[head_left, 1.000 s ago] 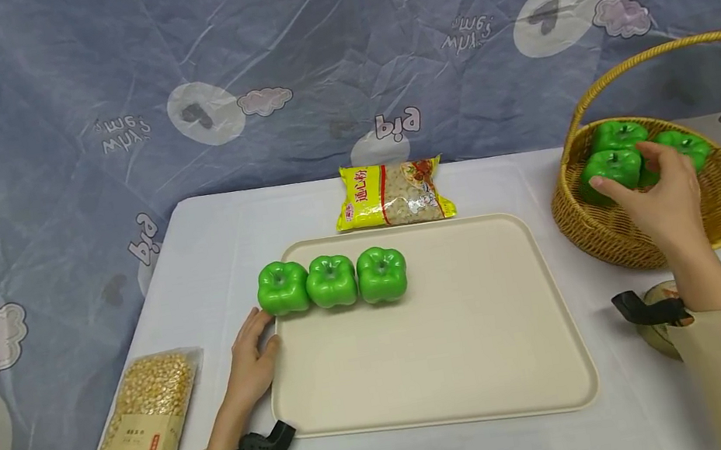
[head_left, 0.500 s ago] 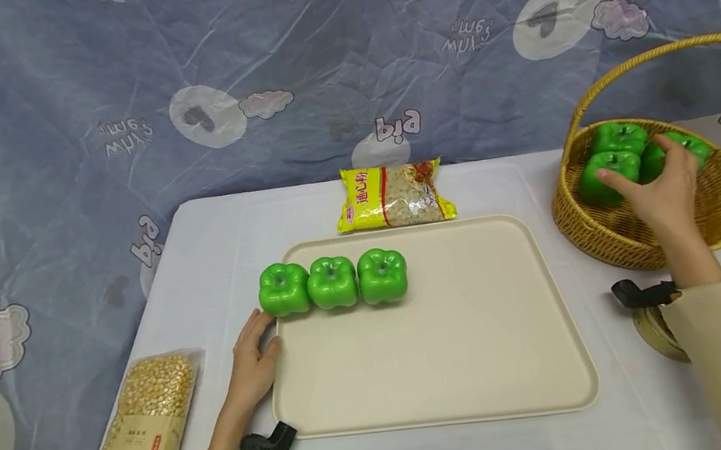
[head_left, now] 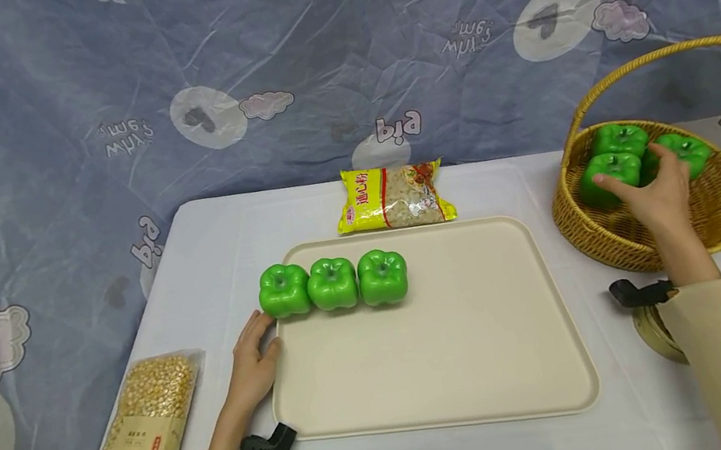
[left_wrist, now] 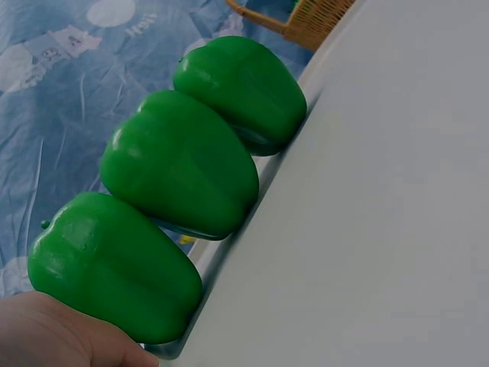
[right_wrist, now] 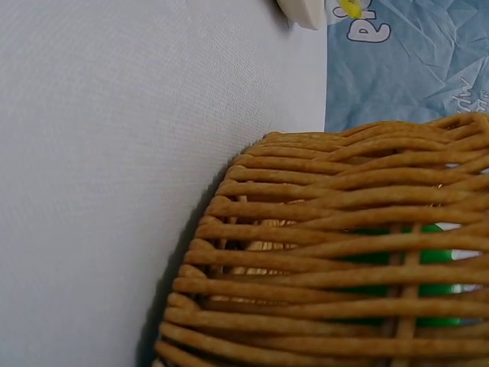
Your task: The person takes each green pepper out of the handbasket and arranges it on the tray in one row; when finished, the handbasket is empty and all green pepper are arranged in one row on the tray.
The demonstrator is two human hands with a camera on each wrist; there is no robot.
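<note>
While your left hand [head_left: 253,364] rests at the left rim of the tray [head_left: 465,350], fingers loosely extended beside the leftmost green pepper [head_left: 284,291], your right hand [head_left: 662,199] is over the wicker basket [head_left: 592,239]. Its thumb and fingers stand wide about the front green pepper [head_left: 615,169]; whether you grip it, cannot tell. Two more basket peppers [head_left: 619,137] sit close by. Two tray peppers [head_left: 332,284] continue your row rightward along the far rim.

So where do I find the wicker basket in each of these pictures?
Head: the wicker basket stands at the far right.
Left wrist: at the top edge, just right of centre, partly cut off.
Right wrist: close up, filling the lower right.
Shared landmark: the printed blue-grey cloth, visible in all three.
</note>
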